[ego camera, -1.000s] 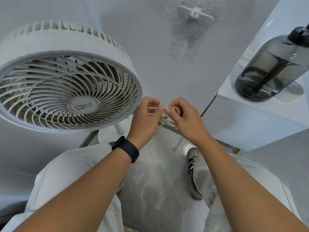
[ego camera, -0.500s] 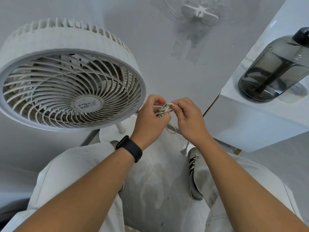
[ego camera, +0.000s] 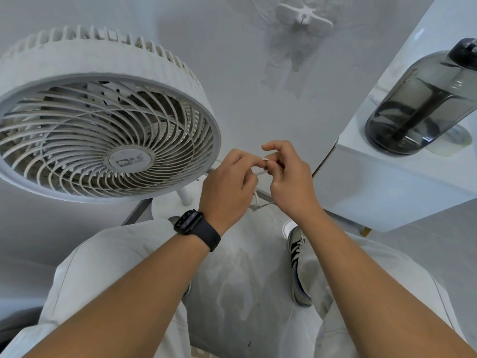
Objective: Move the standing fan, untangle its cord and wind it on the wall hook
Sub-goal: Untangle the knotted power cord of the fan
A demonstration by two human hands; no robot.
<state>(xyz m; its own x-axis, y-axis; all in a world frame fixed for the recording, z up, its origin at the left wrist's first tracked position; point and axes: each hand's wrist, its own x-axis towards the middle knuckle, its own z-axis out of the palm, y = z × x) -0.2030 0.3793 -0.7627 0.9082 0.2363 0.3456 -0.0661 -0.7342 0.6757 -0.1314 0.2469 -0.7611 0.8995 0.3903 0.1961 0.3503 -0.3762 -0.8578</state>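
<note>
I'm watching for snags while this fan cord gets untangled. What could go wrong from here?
1. Both the left hand and right hand pinch the thin cord close together; pulling apart may tighten the knot.
2. The cord leads back toward the fan, so a hard tug might tip it.
3. The wall hook sits well above; loose cord could retangle before winding.

Head-worn view, steeply downward, close

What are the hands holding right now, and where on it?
Both the left hand and right hand pinch a small loop of the fan's white cord between their fingertips.
</note>
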